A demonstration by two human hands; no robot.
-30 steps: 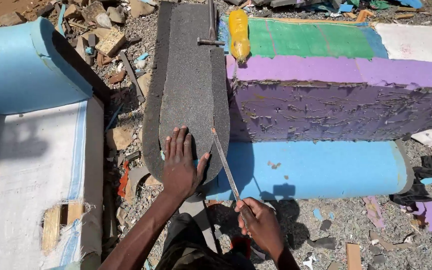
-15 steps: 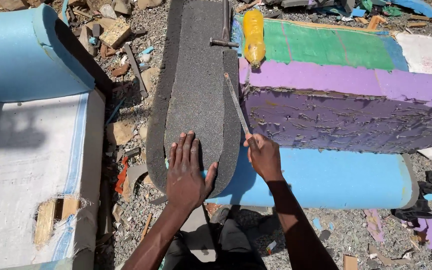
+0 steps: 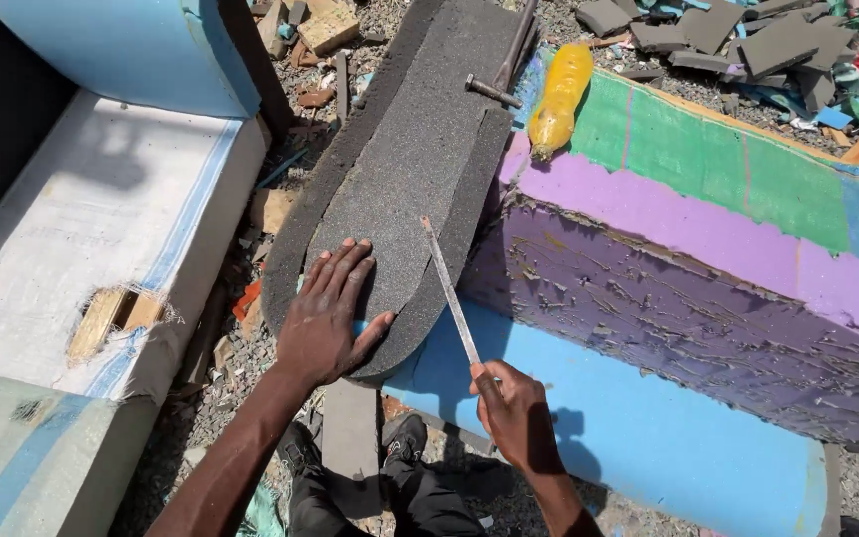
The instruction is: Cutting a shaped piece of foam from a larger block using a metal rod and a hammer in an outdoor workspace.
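Nearest the bottom edge of the frame, between my forearms, my dark shoes [image 3: 405, 443] stand on the gravel beside a small grey offcut [image 3: 350, 447]. Just above, right of centre, my right hand [image 3: 517, 418] is clenched around the lower end of a long thin blade [image 3: 449, 290]; the fingers wrap it tightly and the metal runs up and to the left, its tip lying against the grey foam. Left of centre, my left hand [image 3: 328, 316] lies flat with the fingers released and spread, palm pressing down on the rounded lower end of the dark grey foam slab [image 3: 410, 169]. That slab stretches from the middle of the frame up to the top edge, its near end resting on a blue foam cushion [image 3: 648, 418] that fills the lower right.

Above the blue cushion, at the right, sits a purple foam block [image 3: 688, 298] with a rough, torn front face, and beyond it a green foam layer [image 3: 738, 169]. A yellow plastic bottle [image 3: 561, 99] lies at the upper centre, touching the edge of the green and purple foam, and a hammer [image 3: 494, 91] rests on the grey slab just left of it.

On the left, a white and blue padded frame [image 3: 82, 249] shows a torn hole with wood beneath. Foam scraps [image 3: 748, 40] litter the top right.
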